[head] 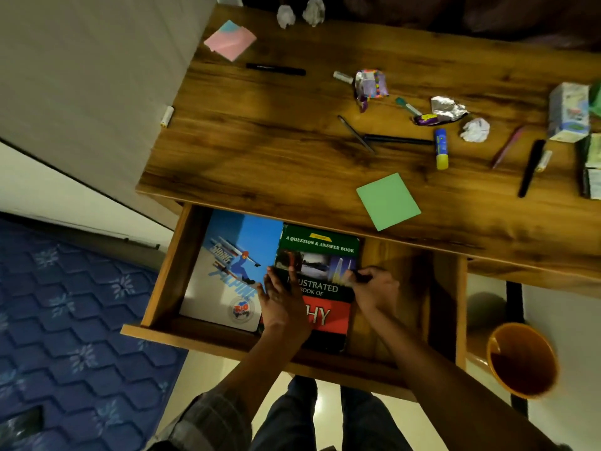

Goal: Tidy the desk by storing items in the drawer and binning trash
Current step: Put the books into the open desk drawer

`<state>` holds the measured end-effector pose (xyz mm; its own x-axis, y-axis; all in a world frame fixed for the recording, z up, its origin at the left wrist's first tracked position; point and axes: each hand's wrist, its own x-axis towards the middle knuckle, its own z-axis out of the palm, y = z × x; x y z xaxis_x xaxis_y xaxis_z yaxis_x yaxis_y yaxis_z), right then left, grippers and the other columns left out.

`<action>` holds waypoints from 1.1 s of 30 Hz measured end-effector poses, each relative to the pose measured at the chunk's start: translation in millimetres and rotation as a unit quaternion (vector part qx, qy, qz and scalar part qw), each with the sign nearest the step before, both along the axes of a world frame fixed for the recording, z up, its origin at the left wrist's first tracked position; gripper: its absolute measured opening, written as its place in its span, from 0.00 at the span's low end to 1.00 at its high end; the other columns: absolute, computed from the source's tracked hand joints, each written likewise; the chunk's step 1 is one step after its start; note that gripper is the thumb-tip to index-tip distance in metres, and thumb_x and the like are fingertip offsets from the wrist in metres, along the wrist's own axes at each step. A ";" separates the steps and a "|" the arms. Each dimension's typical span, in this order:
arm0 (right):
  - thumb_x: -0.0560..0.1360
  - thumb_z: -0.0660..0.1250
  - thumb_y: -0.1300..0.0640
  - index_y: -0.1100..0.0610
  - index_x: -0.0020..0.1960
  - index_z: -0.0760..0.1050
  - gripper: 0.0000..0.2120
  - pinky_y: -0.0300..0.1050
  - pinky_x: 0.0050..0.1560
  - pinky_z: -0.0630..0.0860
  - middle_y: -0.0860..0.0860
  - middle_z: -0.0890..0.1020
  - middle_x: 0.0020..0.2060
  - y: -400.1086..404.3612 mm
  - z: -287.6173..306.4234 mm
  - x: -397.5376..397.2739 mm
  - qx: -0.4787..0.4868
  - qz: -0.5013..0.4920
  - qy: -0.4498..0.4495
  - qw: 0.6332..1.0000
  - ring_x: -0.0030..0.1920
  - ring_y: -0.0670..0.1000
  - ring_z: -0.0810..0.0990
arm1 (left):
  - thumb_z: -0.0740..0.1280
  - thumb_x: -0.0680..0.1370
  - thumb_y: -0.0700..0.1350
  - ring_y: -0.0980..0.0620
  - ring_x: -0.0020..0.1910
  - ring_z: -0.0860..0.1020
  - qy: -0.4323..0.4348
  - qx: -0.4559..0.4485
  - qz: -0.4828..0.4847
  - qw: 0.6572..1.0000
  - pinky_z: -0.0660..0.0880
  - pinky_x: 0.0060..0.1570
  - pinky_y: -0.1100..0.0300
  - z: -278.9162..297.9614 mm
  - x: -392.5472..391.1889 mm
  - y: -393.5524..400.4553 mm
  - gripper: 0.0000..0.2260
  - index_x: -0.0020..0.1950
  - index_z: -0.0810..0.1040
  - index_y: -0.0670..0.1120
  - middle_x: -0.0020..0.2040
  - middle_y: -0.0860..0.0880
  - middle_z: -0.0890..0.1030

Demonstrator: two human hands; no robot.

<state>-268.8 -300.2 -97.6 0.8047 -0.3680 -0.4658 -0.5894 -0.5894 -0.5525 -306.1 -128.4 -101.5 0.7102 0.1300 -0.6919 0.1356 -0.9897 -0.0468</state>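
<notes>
The wooden drawer [162, 288] stands pulled out under the desk [260, 131]. Inside lie a blue ski-cover notebook [227, 255] and a green and red question-and-answer book [320, 252] beside it. My left hand [279, 304] rests flat on the green book's left edge, fingers straight. My right hand [374, 288] grips the book's right edge with curled fingers. On the desk lie a green sticky pad [388, 200], a pink sticky pad [231, 39], a black marker [276, 69], a glue stick [441, 148], foil wrappers [370, 84] and crumpled paper balls [476, 129].
An orange bin [520, 359] stands on the floor at the lower right, below the desk. Small cartons [569, 112] sit at the desk's right edge. Several pens lie around the desk's middle and right. A blue patterned mattress [65, 320] is at the left.
</notes>
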 end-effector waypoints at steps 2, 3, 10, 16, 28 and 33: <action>0.76 0.74 0.46 0.54 0.55 0.85 0.14 0.25 0.23 0.60 0.50 0.87 0.50 -4.4 2.4 -3.8 -0.010 -0.007 0.011 1.000 0.38 0.41 0.75 | 0.66 0.76 0.68 0.31 0.81 0.41 -0.005 -0.001 -0.011 1.000 0.40 0.78 0.33 3.1 -4.5 2.7 0.55 0.79 0.27 0.46 0.78 0.29 0.34; 0.76 0.73 0.45 0.53 0.55 0.84 0.14 0.24 0.24 0.59 0.49 0.87 0.50 -6.8 4.9 -6.3 -0.017 -0.002 0.013 1.000 0.39 0.42 0.76 | 0.64 0.75 0.69 0.31 0.81 0.41 -0.009 -0.006 -0.018 1.000 0.41 0.77 0.32 5.8 -7.4 4.1 0.54 0.80 0.27 0.48 0.79 0.29 0.35; 0.77 0.71 0.44 0.49 0.56 0.83 0.12 0.32 0.38 0.76 0.45 0.86 0.50 -39.2 23.3 -35.5 0.041 -0.009 -0.020 0.999 0.46 0.41 0.83 | 0.62 0.74 0.72 0.34 0.81 0.54 -0.065 -0.089 -0.035 0.993 0.56 0.76 0.33 33.9 -10.5 -20.7 0.45 0.83 0.46 0.56 0.83 0.38 0.45; 0.77 0.73 0.54 0.49 0.55 0.83 0.07 0.35 0.56 0.78 0.39 0.84 0.49 -96.0 69.0 -61.8 0.087 -0.088 -0.191 0.974 0.50 0.37 0.82 | 0.64 0.75 0.68 0.45 0.62 0.80 -0.100 -0.259 0.004 0.961 0.77 0.62 0.52 77.4 3.3 -83.8 0.28 0.69 0.75 0.53 0.63 0.49 0.81; 0.77 0.73 0.49 0.50 0.49 0.84 0.06 0.51 0.48 0.82 0.43 0.85 0.43 -302.6 111.5 -127.5 0.052 -0.242 -0.301 0.921 0.45 0.44 0.84 | 0.57 0.79 0.67 0.46 0.68 0.75 -0.155 -0.354 0.018 0.922 0.68 0.64 0.54 154.5 -19.4 -259.5 0.29 0.75 0.70 0.55 0.71 0.48 0.77; 0.77 0.73 0.49 0.52 0.49 0.83 0.07 0.41 0.48 0.78 0.46 0.86 0.43 -395.5 122.6 -157.3 0.088 -0.263 -0.299 0.913 0.47 0.44 0.83 | 0.59 0.81 0.64 0.48 0.70 0.74 -0.180 -0.348 0.010 0.920 0.67 0.71 0.50 161.1 -39.4 -351.9 0.24 0.74 0.72 0.56 0.72 0.52 0.76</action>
<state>-426.1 -695.7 25.0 0.6674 -0.7391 -0.0908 -0.3282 -0.1825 -0.9268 -345.5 -480.2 59.6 0.9121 -0.2402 -0.3322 0.0361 -0.7601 0.6488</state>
